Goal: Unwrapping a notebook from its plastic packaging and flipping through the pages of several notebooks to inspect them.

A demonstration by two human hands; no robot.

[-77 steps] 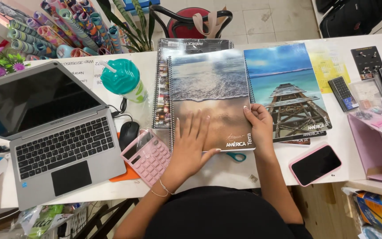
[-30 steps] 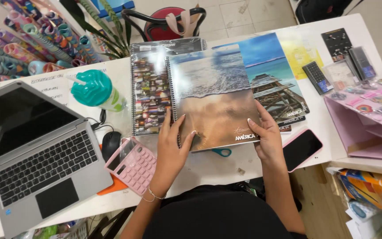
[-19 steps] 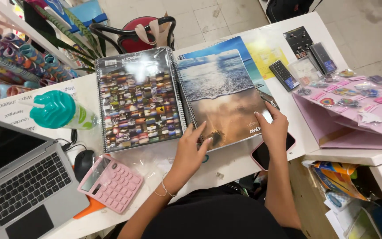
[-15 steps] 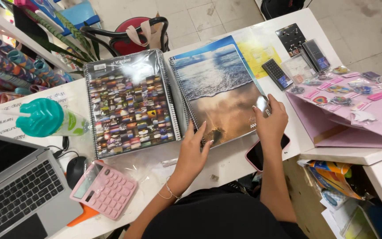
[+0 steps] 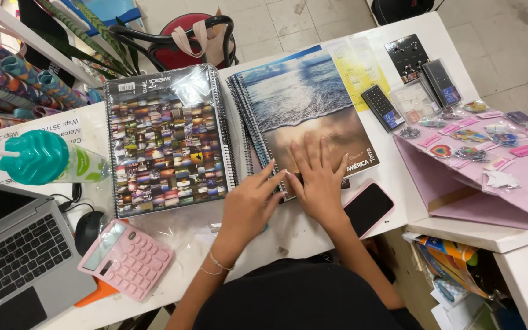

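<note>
Two spiral notebooks (image 5: 169,137) show, perhaps more stacked beneath; one calculator (image 5: 126,260), one laptop (image 5: 16,266).

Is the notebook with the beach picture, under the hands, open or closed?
Closed. The beach notebook lies flat with its whole front cover showing and no inside pages seen. The right hand rests flat on it.

A single head-worn camera looks steeply down from above the seated person onto the white desk (image 5: 398,201). It sits close, with the forearms rising from the bottom edge. Tiled floor shows beyond the desk's far edge.
</note>
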